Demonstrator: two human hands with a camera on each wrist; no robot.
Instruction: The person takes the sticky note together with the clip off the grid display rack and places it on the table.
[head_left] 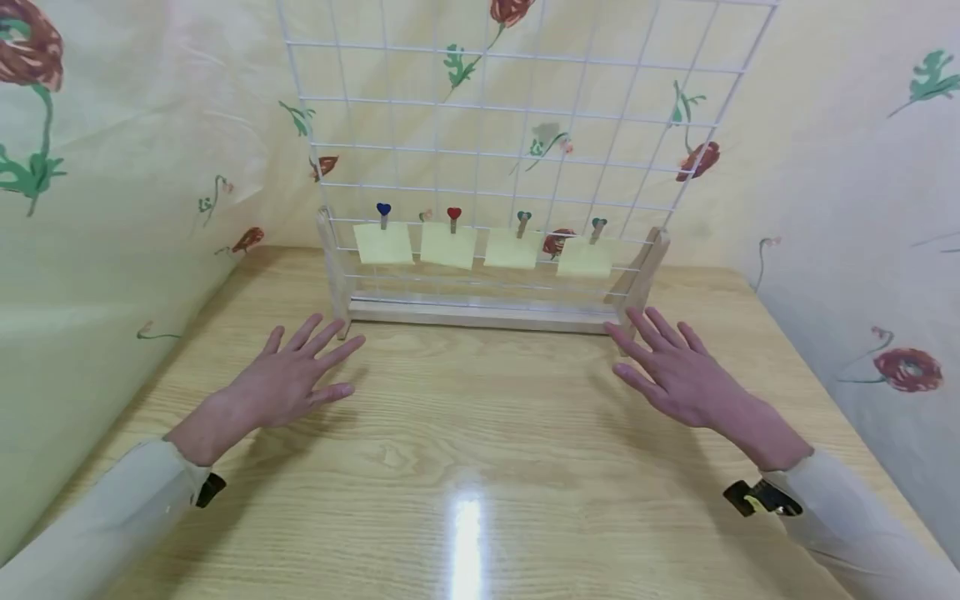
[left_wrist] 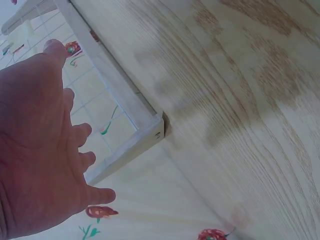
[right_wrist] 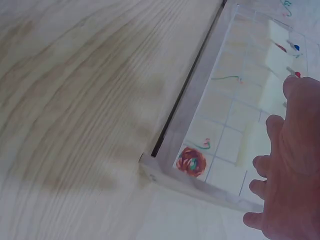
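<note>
My left hand (head_left: pixel 288 379) is spread with straight fingers over the table, near the left foot of a white wire grid rack (head_left: pixel 480 107). On the other side my right hand (head_left: pixel 678 375) hovers likewise, its fingers fanned out by the rack's right foot. Neither hand holds anything. Several pale yellow paper notes hang in a row low on the grid. A blue heart clothespin (head_left: pixel 384 212) pins the leftmost note (head_left: pixel 384 245), a red heart clothespin (head_left: pixel 454 217) the second note (head_left: pixel 447 247). Green heart clothespins (head_left: pixel 523 222) hold the other two.
The rack's wooden base bar (head_left: pixel 480 317) runs along the back of the wood-grain table (head_left: pixel 420 467). Flower-printed cloth (head_left: pixel 150 125) encloses the table at the back and both sides. A bright reflection lies on the tabletop at the front.
</note>
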